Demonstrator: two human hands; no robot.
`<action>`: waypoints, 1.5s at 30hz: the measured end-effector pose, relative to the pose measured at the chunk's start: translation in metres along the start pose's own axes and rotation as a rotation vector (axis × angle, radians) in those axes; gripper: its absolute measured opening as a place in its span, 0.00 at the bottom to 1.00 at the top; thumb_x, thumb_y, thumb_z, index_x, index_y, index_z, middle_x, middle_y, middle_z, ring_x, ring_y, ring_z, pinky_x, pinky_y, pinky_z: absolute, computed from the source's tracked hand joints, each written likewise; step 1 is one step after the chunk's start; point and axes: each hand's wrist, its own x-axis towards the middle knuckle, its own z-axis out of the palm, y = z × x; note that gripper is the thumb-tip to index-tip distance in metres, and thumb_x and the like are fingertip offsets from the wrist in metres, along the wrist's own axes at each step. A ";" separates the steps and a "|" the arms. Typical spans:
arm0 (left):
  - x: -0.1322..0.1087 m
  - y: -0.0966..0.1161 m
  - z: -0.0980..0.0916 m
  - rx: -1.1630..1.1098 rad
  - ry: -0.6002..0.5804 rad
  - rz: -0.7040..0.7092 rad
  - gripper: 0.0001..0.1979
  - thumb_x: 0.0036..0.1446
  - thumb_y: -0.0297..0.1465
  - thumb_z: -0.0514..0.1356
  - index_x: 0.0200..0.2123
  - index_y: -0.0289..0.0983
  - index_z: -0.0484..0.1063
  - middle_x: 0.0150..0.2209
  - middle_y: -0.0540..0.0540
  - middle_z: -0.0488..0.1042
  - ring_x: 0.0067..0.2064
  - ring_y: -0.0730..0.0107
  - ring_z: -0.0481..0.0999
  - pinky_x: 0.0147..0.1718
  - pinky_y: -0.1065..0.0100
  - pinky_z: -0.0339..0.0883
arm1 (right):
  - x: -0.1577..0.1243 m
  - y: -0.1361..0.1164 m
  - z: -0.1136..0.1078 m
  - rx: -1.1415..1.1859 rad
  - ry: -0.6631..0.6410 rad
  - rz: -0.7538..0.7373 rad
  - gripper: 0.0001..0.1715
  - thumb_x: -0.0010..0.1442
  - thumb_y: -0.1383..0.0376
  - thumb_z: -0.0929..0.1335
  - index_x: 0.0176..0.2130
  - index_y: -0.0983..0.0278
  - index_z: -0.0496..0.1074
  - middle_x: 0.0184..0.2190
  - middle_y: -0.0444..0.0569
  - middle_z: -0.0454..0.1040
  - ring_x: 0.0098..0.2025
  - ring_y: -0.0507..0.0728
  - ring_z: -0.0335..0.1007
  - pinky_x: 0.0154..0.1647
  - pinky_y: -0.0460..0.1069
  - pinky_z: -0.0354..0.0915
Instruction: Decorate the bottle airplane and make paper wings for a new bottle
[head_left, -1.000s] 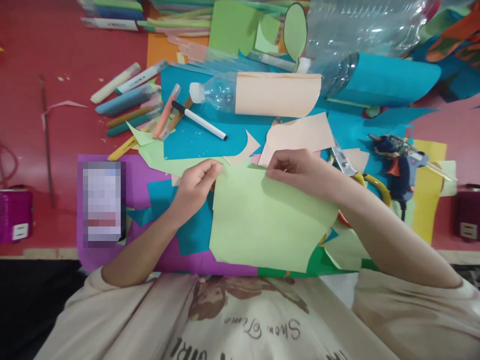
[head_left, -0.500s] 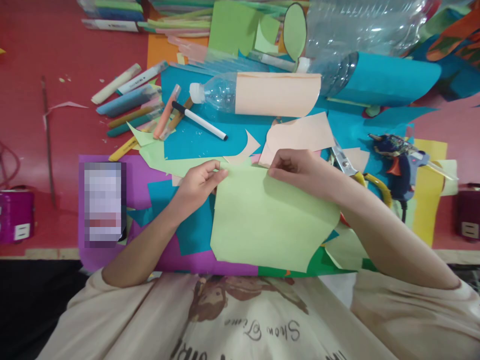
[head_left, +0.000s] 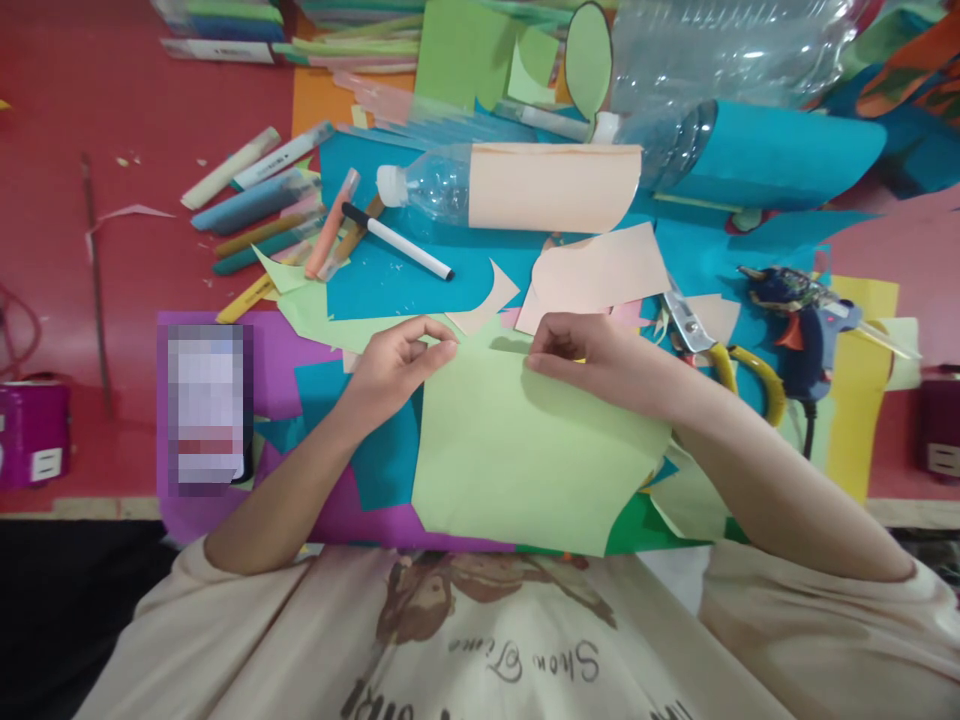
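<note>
A light green paper sheet (head_left: 525,450) spreads in front of my body, its top edge between my two hands. My left hand (head_left: 401,365) pinches the sheet's upper left corner between thumb and fingers. Farther right along the same edge, my right hand (head_left: 592,355) holds the sheet with its thumb and curled fingers. Beyond it lie a peach paper piece (head_left: 600,265) and a curved peach scrap (head_left: 491,298). A bottle (head_left: 442,187) wrapped in peach paper lies on its side farther back.
Scissors (head_left: 724,365) and a glue gun (head_left: 810,340) lie to the right. Markers (head_left: 247,200) and a phone (head_left: 206,405) are on the left. A blue-wrapped bottle (head_left: 787,155) lies at the back right. A white marker (head_left: 409,247) rests on blue paper.
The green sheet has shifted slightly left and toward my body. My right hand has moved a little the same way, while my left hand has stayed nearly in place.
</note>
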 end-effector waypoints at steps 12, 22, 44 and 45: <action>0.002 0.003 -0.004 0.091 -0.029 0.015 0.17 0.57 0.46 0.60 0.30 0.37 0.73 0.21 0.54 0.61 0.22 0.76 0.54 0.21 0.71 0.48 | -0.009 0.010 -0.008 0.001 -0.062 0.018 0.12 0.58 0.59 0.65 0.26 0.61 0.66 0.26 0.47 0.73 0.28 0.54 0.67 0.29 0.50 0.61; 0.006 0.001 -0.013 0.151 -0.004 0.019 0.17 0.58 0.46 0.58 0.31 0.37 0.75 0.20 0.54 0.58 0.23 0.74 0.55 0.23 0.71 0.49 | -0.031 0.041 -0.032 0.171 0.039 0.104 0.20 0.54 0.49 0.72 0.24 0.60 0.69 0.23 0.45 0.69 0.25 0.51 0.63 0.28 0.50 0.58; -0.015 -0.008 0.023 1.079 -0.033 0.708 0.19 0.69 0.34 0.49 0.58 0.34 0.67 0.62 0.38 0.69 0.64 0.55 0.66 0.62 0.55 0.58 | -0.029 0.056 -0.012 -0.367 0.487 0.013 0.07 0.59 0.62 0.65 0.33 0.59 0.73 0.35 0.52 0.79 0.31 0.60 0.72 0.36 0.56 0.66; -0.018 -0.009 0.028 1.148 -0.079 0.693 0.22 0.69 0.36 0.47 0.61 0.34 0.64 0.64 0.37 0.66 0.66 0.53 0.64 0.63 0.52 0.57 | -0.030 0.055 -0.011 -0.431 0.504 0.017 0.07 0.60 0.62 0.65 0.34 0.59 0.74 0.35 0.53 0.79 0.33 0.62 0.73 0.37 0.57 0.67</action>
